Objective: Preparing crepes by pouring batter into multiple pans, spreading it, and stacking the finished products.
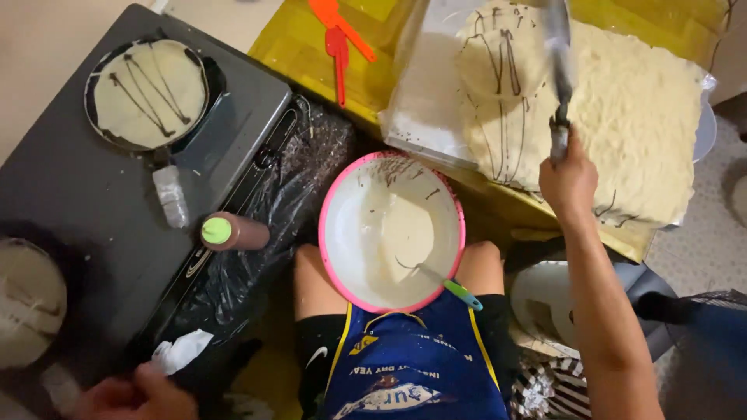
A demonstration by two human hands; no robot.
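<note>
**Right hand lifts a crepe on a spatula; left hand rests low by the stove**

The right hand (568,180), at about two o'clock from the pink-rimmed bowl, is clenched around the handle of a long metal spatula (559,74). The blade runs up toward twelve o'clock and carries a thin round crepe (502,58) streaked with dark chocolate lines. That crepe hangs just above a wide heap of finished crepes (630,117) piled on clear plastic sheeting (424,101), which covers a yellow table (299,43).

The left hand (136,397) sits at seven o'clock, at the bottom edge of the view, beside a crumpled white tissue (180,350). Only part of it shows, so I cannot tell whether it is closed or slack.

The pink-rimmed bowl (391,231) rests on the person's lap, above a blue apron (412,365). It holds pale batter, and a ladle with a blue-green handle (451,286) leans in it toward five o'clock.

At ten o'clock a small dark pan (149,95) sits on a black stove (93,225), with another pale crepe in it marked by chocolate zigzags. The pan's handle (171,196) is wrapped in clear film. A brown squeeze bottle with a green cap (233,231) lies on its side at nine o'clock from the bowl, at the stove's edge over black plastic. Two orange spatulas (338,39) lie on the yellow table at twelve o'clock. A second pale round shape (27,303) shows at the left edge.
</note>
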